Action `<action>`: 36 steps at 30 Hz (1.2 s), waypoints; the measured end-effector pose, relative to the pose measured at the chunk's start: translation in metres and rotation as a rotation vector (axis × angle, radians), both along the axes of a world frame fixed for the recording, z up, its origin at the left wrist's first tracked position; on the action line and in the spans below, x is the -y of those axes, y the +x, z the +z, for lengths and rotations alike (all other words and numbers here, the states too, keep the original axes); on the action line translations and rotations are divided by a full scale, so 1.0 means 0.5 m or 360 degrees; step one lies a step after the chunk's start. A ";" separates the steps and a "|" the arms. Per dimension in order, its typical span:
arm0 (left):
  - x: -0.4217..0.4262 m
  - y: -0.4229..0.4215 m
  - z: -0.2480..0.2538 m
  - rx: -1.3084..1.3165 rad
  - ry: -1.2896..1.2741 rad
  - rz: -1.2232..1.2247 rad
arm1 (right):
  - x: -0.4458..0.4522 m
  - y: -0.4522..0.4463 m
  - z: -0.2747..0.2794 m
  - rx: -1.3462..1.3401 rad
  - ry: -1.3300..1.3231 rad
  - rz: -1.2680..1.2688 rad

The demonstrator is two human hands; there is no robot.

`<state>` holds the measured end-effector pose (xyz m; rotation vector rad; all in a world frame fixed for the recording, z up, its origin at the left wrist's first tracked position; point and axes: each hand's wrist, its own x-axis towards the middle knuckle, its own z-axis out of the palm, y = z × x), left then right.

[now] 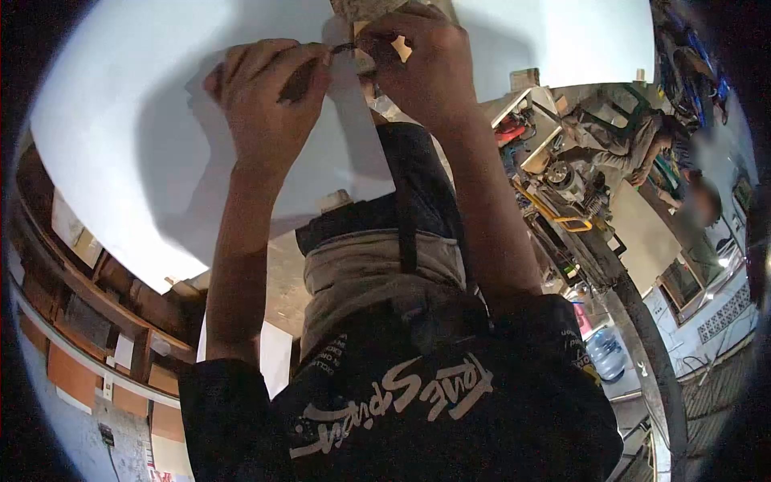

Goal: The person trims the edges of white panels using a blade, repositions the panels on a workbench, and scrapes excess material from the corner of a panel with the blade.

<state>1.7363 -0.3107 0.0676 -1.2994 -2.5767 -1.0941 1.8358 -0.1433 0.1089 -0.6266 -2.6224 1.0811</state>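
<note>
A large white panel (96, 136) lies below my left hand (269, 100), whose fingers are closed in a pinch near the panel's inner edge. Close by on the right, my right hand (426, 68) is also closed, fingers bent and pressed together. Between the two sets of fingertips runs a short, thin dark strip (344, 48); its exact kind is too small to make out. Beside the right fingertips sits a wooden block (365, 8), partly cut off by the top of the view. A second white panel (586, 40) extends to the right, beyond my right hand.
Small wood blocks (524, 78) (333, 199) sit at the panel edges. To the right, another person (642, 149) bends near a motor-like machine (564, 178) and a yellow hacksaw (572, 222). A blue water jug (606, 353) stands lower right. Wooden shelving (96, 281) lines the left.
</note>
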 end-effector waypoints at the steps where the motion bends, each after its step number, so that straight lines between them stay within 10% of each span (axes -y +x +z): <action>1: 0.004 0.005 0.003 -0.0042 -0.0022 0.0005 | 0.000 0.011 -0.032 -0.0115 0.0012 0.0004; 36: 0.103 0.239 0.014 -0.0129 0.0028 -0.0201 | 0.103 0.269 -0.072 -0.0062 0.0208 0.0010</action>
